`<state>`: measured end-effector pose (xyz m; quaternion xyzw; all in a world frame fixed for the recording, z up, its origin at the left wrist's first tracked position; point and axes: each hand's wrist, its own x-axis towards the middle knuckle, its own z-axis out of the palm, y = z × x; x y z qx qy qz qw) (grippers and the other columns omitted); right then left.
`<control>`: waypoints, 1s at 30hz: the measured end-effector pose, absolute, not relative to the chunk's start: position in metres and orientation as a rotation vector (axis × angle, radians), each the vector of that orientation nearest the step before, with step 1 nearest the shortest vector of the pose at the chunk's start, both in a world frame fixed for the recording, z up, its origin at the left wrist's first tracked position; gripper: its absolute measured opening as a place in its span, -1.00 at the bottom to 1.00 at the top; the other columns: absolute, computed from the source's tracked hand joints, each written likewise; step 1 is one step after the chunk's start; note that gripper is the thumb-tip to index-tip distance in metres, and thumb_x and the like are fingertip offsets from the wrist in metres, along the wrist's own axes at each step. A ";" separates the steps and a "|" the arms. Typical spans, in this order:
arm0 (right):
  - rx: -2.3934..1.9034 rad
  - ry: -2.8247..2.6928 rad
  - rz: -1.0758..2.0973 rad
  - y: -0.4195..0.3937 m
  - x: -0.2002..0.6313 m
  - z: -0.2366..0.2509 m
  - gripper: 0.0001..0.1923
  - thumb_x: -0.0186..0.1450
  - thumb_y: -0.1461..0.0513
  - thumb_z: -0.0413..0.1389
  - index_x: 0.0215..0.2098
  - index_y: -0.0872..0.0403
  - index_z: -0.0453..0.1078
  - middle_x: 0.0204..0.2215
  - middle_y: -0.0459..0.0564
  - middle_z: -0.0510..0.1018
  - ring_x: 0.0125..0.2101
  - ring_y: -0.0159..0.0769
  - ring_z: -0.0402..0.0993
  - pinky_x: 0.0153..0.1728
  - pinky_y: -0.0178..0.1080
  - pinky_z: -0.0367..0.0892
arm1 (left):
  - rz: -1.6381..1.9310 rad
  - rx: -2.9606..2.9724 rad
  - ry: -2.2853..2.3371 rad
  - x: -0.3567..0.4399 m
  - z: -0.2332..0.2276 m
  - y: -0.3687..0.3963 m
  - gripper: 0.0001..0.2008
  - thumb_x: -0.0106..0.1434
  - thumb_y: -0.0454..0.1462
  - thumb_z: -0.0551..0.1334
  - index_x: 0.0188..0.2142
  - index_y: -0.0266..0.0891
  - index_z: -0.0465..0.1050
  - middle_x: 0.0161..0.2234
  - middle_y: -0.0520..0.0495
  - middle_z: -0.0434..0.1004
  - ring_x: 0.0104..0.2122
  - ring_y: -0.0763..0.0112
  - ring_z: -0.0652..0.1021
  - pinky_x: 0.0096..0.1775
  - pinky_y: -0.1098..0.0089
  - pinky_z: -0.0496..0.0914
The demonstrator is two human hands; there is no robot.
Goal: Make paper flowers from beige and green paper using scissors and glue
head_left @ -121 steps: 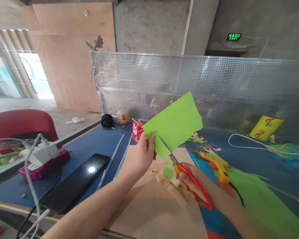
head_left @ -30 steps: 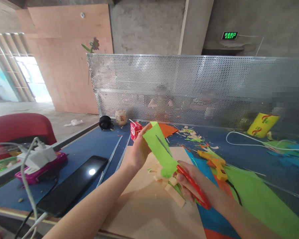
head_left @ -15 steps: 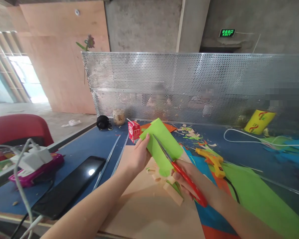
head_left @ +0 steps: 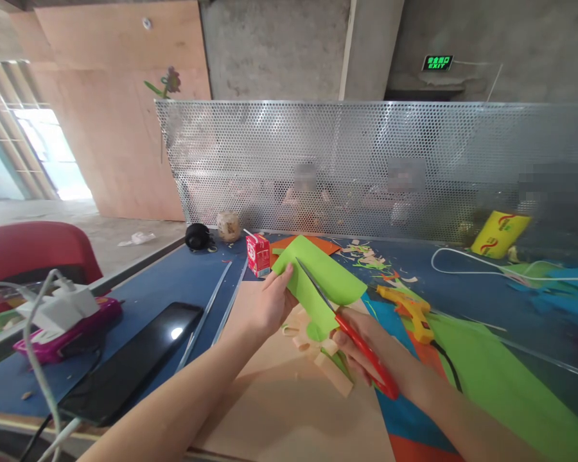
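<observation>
My left hand (head_left: 275,296) pinches the left edge of a bright green paper sheet (head_left: 340,277), thumb on top. In my right hand (head_left: 359,340) are red-handled scissors (head_left: 366,353), their blades pointing up and left across the sheet. The blades look nearly closed along a cut, and the part of the paper right of them bends away. Beneath the hands lies a sheet of beige paper (head_left: 289,410) with several curled beige strips (head_left: 334,374) and a small round green piece (head_left: 316,331) on it.
A black phone (head_left: 132,362) and a purple power strip (head_left: 72,327) lie at left. The red drink carton (head_left: 257,255) stands behind my left hand. A yellow glue gun (head_left: 411,313) rests at right near green sheets (head_left: 501,372). Paper scraps (head_left: 368,255) lie farther back, before a perforated metal panel (head_left: 250,147).
The green sheet's right part has swung outward to the right and bends more, opening away from the scissor blades. Both hands stay in nearly the same place.
</observation>
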<state>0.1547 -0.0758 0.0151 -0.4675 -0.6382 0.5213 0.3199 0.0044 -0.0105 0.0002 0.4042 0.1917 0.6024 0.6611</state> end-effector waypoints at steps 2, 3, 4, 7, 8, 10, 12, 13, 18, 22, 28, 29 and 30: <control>-1.250 -1.695 1.364 -0.076 0.156 0.015 -0.61 0.03 0.03 0.11 -0.50 0.01 -0.04 -0.71 -0.28 0.17 -0.81 -0.54 0.06 -0.80 -0.39 0.00 | 1.361 0.914 0.442 0.004 0.001 -0.010 -0.83 0.17 -0.29 0.12 -0.26 -0.28 0.41 -0.31 -0.09 0.53 -0.23 0.28 0.50 -0.06 0.21 0.30; -1.257 -1.711 1.355 -0.076 0.156 0.015 -0.60 0.03 0.03 0.11 -0.51 0.01 -0.05 -0.71 -0.29 0.16 -0.81 -0.54 0.05 -0.80 -0.39 0.00 | 1.359 0.912 0.449 0.004 0.001 -0.011 -0.83 0.17 -0.29 0.11 -0.27 -0.27 0.41 -0.32 -0.09 0.53 -0.24 0.29 0.51 -0.06 0.22 0.30; -1.260 -1.729 1.344 -0.075 0.157 0.014 -0.59 0.03 0.02 0.11 -0.51 0.01 -0.06 -0.72 -0.29 0.15 -0.81 -0.54 0.05 -0.80 -0.38 0.00 | 1.351 0.912 0.457 0.003 0.001 -0.011 -0.84 0.17 -0.30 0.11 -0.27 -0.27 0.41 -0.32 -0.08 0.53 -0.25 0.29 0.51 -0.07 0.22 0.31; -1.235 -1.779 1.309 -0.075 0.159 0.011 -0.62 0.07 0.02 0.09 -0.49 0.01 -0.04 -0.75 -0.31 0.11 -0.81 -0.53 0.05 -0.78 -0.38 0.00 | 1.289 0.928 0.483 0.003 0.001 -0.011 -0.82 0.17 -0.31 0.11 -0.24 -0.28 0.41 -0.33 -0.10 0.53 -0.24 0.28 0.51 -0.09 0.22 0.32; -1.214 -1.786 1.308 -0.075 0.159 0.010 -0.64 0.09 0.03 0.08 -0.49 0.02 -0.03 -0.76 -0.31 0.11 -0.80 -0.53 0.07 -0.76 -0.39 0.00 | 1.263 0.940 0.487 0.003 0.001 -0.011 -0.81 0.17 -0.31 0.11 -0.23 -0.29 0.40 -0.33 -0.11 0.53 -0.23 0.28 0.50 -0.09 0.22 0.32; -1.186 -1.793 1.310 -0.075 0.160 0.008 -0.67 0.12 0.04 0.05 -0.48 0.02 -0.03 -0.77 -0.32 0.10 -0.80 -0.53 0.08 -0.75 -0.39 -0.01 | 1.228 0.966 0.492 0.002 -0.001 -0.011 -0.79 0.17 -0.30 0.11 -0.21 -0.29 0.40 -0.32 -0.12 0.53 -0.21 0.27 0.50 -0.10 0.23 0.33; -1.192 -1.806 1.307 -0.076 0.161 0.006 -0.68 0.14 0.05 0.03 -0.47 0.02 -0.03 -0.77 -0.32 0.09 -0.81 -0.53 0.05 -0.77 -0.40 -0.02 | 1.225 0.986 0.493 0.002 -0.002 -0.010 -0.79 0.17 -0.29 0.11 -0.21 -0.29 0.40 -0.32 -0.12 0.52 -0.21 0.27 0.49 -0.10 0.24 0.33; -1.205 -1.808 1.302 -0.076 0.161 0.005 -0.68 0.15 0.05 0.02 -0.47 0.02 -0.03 -0.77 -0.33 0.08 -0.82 -0.54 0.03 -0.77 -0.40 -0.02 | 1.227 0.991 0.497 0.002 -0.002 -0.010 -0.79 0.17 -0.29 0.11 -0.21 -0.29 0.40 -0.32 -0.11 0.52 -0.21 0.27 0.49 -0.10 0.24 0.33; -1.254 -1.790 1.298 -0.076 0.160 0.006 -0.68 0.16 0.01 0.00 -0.47 0.01 -0.03 -0.77 -0.32 0.06 -0.83 -0.52 0.04 -0.79 -0.39 0.00 | 1.243 1.003 0.525 0.002 -0.001 -0.009 -0.80 0.15 -0.29 0.13 -0.23 -0.30 0.41 -0.34 -0.10 0.51 -0.21 0.26 0.48 -0.13 0.24 0.34; -1.222 -1.819 1.247 -0.076 0.160 0.010 -0.63 0.11 -0.03 0.04 -0.47 0.03 0.00 -0.77 -0.30 0.10 -0.81 -0.51 0.09 -0.78 -0.38 0.00 | 1.221 1.054 0.551 0.000 -0.002 -0.008 -0.78 0.13 -0.25 0.15 -0.22 -0.28 0.41 -0.32 -0.10 0.50 -0.19 0.25 0.47 -0.14 0.25 0.34; -1.254 -1.814 1.240 -0.076 0.160 0.009 -0.62 0.12 -0.06 0.01 -0.47 0.03 0.01 -0.74 -0.29 0.11 -0.81 -0.54 0.02 -0.80 -0.39 0.01 | 1.196 1.114 0.617 -0.001 -0.005 -0.008 -0.74 0.10 -0.20 0.19 -0.23 -0.28 0.41 -0.30 -0.11 0.49 -0.17 0.22 0.46 -0.15 0.25 0.34; -1.267 -1.809 1.230 -0.076 0.160 0.008 -0.63 0.13 -0.05 0.01 -0.47 0.03 0.01 -0.73 -0.29 0.10 -0.82 -0.55 0.00 -0.80 -0.39 0.00 | 1.195 1.116 0.614 -0.001 -0.005 -0.008 -0.75 0.10 -0.20 0.19 -0.23 -0.27 0.41 -0.30 -0.10 0.49 -0.17 0.23 0.46 -0.15 0.25 0.34; -1.281 -1.800 1.220 -0.076 0.160 0.007 -0.64 0.13 -0.04 0.00 -0.48 0.03 0.00 -0.73 -0.30 0.09 -0.82 -0.56 -0.02 -0.81 -0.40 -0.01 | 1.192 1.118 0.610 -0.001 -0.005 -0.008 -0.75 0.11 -0.20 0.18 -0.23 -0.27 0.41 -0.29 -0.10 0.49 -0.17 0.23 0.45 -0.14 0.25 0.34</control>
